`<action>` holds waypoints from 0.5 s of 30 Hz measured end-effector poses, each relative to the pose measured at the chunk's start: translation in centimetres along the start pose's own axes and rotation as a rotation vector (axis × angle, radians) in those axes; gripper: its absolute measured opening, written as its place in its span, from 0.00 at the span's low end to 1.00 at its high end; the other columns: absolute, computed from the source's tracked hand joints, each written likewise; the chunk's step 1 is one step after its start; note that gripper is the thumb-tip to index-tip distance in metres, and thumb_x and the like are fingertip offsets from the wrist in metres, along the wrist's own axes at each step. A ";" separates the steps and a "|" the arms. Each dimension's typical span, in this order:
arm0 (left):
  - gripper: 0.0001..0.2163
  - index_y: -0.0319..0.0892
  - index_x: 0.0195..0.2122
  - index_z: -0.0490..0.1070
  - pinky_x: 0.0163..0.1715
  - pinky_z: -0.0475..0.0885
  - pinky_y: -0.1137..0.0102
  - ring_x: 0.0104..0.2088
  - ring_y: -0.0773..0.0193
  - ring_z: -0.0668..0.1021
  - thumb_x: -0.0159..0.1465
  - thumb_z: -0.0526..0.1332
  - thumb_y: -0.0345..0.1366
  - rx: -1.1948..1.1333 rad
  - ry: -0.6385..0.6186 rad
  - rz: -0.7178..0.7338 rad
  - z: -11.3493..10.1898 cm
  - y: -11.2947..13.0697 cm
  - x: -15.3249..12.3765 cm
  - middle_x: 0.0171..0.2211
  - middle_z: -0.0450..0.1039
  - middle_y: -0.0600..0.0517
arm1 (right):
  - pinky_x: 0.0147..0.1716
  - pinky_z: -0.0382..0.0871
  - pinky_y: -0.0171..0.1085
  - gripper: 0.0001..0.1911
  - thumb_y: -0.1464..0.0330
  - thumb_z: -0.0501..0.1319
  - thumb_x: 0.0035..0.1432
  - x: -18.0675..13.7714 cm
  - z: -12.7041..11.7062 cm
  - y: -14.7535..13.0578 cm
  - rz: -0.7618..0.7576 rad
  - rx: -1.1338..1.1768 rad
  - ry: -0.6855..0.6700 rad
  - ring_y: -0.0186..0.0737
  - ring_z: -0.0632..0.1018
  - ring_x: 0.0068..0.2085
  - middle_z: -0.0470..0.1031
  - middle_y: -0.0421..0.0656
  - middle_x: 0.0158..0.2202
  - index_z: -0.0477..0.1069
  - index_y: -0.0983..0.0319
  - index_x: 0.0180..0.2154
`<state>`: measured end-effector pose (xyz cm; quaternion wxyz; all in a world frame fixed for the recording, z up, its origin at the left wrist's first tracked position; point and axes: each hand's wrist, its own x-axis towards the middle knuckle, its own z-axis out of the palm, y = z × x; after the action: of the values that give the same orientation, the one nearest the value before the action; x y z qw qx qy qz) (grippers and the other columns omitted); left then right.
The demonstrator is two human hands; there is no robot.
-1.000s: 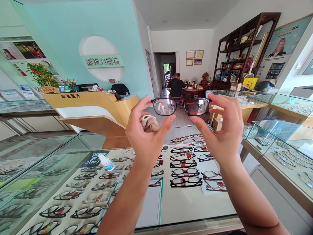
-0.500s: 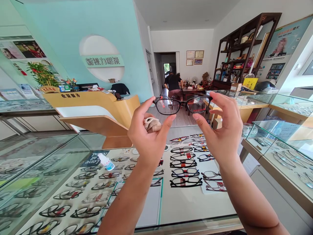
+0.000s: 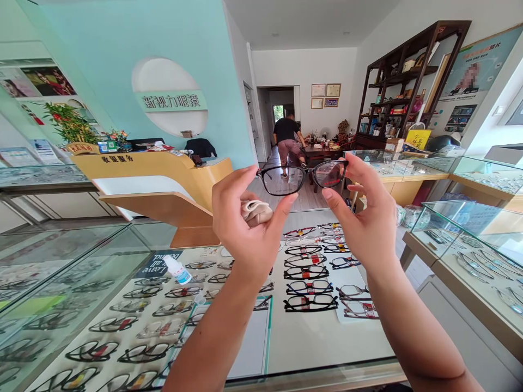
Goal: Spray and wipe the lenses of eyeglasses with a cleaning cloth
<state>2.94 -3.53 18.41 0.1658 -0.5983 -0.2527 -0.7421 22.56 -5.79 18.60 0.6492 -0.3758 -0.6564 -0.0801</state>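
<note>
A pair of black-rimmed eyeglasses (image 3: 284, 194) is held up at mid-view between both hands, above the glass counter. My left hand (image 3: 249, 218) pinches the left end of the frame between thumb and fingers. Tucked in that same palm is a crumpled beige cloth (image 3: 256, 212). My right hand (image 3: 368, 218) grips the other end near the hinge, thumb below and fingers above. Red print shows on the right lens. Below, a small white dropper bottle (image 3: 178, 271) with a blue label is tilted on the counter, close to a small clear cap (image 3: 200, 299).
Rows of eyeglasses (image 3: 311, 303) fill the glass counter (image 3: 318, 348). A white tray with a green edge (image 3: 268, 332) lies below my left forearm. More display cases (image 3: 469, 256) stand at right, a wooden reception desk (image 3: 163, 174) at left. A person (image 3: 287, 136) is in the background.
The eyeglasses have turned slightly, their right end swinging inward and to the left with my right hand. My left hand has shifted a little. The background person has stepped and changed posture.
</note>
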 end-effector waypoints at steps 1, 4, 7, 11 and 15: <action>0.30 0.56 0.63 0.75 0.35 0.78 0.61 0.37 0.61 0.80 0.61 0.80 0.39 -0.008 0.002 0.007 0.0 0.0 0.0 0.57 0.77 0.47 | 0.56 0.82 0.56 0.31 0.61 0.67 0.71 0.0 0.0 0.0 0.004 0.000 -0.005 0.55 0.81 0.63 0.79 0.46 0.64 0.66 0.48 0.71; 0.30 0.56 0.63 0.75 0.35 0.78 0.61 0.40 0.59 0.81 0.61 0.80 0.40 -0.022 0.010 0.028 0.1 -0.1 0.0 0.56 0.77 0.47 | 0.56 0.82 0.57 0.31 0.60 0.67 0.71 0.0 0.0 0.0 0.012 0.000 -0.017 0.56 0.80 0.63 0.79 0.46 0.65 0.66 0.48 0.72; 0.31 0.54 0.63 0.75 0.36 0.78 0.62 0.43 0.58 0.81 0.60 0.81 0.41 -0.021 0.015 0.049 0.1 -0.3 0.0 0.56 0.76 0.47 | 0.56 0.82 0.58 0.31 0.59 0.66 0.72 0.0 0.0 0.1 0.018 -0.001 -0.027 0.56 0.80 0.63 0.78 0.47 0.65 0.66 0.48 0.72; 0.30 0.52 0.62 0.75 0.38 0.78 0.62 0.48 0.55 0.81 0.60 0.81 0.43 -0.023 0.001 0.045 0.1 -0.2 0.0 0.57 0.75 0.46 | 0.57 0.81 0.59 0.31 0.59 0.66 0.72 0.0 0.0 0.2 0.026 -0.010 -0.042 0.56 0.81 0.63 0.78 0.48 0.65 0.65 0.49 0.72; 0.30 0.52 0.62 0.75 0.38 0.78 0.63 0.49 0.55 0.81 0.60 0.81 0.43 -0.026 0.005 0.049 0.0 0.0 0.1 0.56 0.75 0.46 | 0.57 0.80 0.61 0.31 0.60 0.65 0.71 0.0 0.0 -0.1 0.034 -0.028 -0.042 0.55 0.81 0.60 0.78 0.48 0.64 0.65 0.49 0.72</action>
<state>2.95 -3.51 18.51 0.1769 -0.6047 -0.2280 -0.7424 22.52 -5.90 18.61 0.6314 -0.3975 -0.6621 -0.0702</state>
